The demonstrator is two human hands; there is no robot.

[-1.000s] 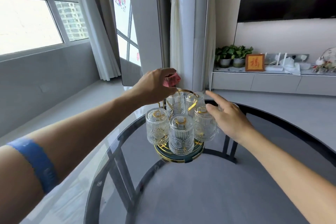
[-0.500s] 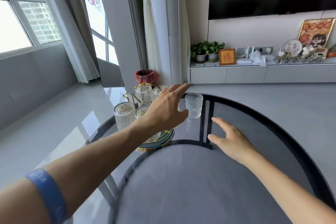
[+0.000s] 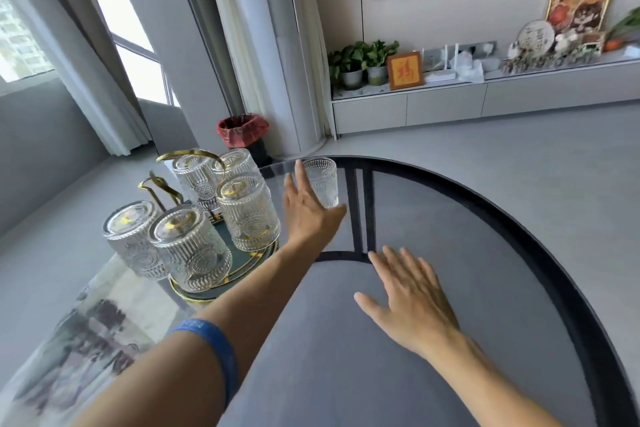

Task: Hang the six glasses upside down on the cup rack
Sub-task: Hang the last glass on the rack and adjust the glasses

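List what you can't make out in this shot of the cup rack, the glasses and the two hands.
- Head view: whether the left hand touches the upright glass; the hand covers its lower left side.
- The cup rack: its pegs sit inside the five hung glasses, so the grip on them is hidden.
- The right hand: contact with the glass table is unclear.

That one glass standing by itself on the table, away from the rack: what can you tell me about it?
The lone glass is a small clear tumbler of pressed glass with fine vertical ribs and a round embossed medallion. It stands upright, mouth up and apparently empty, on the glass table near its far edge, to the right of the cup rack. The left hand reaches in beside it, fingers spread; whether they touch it cannot be told.
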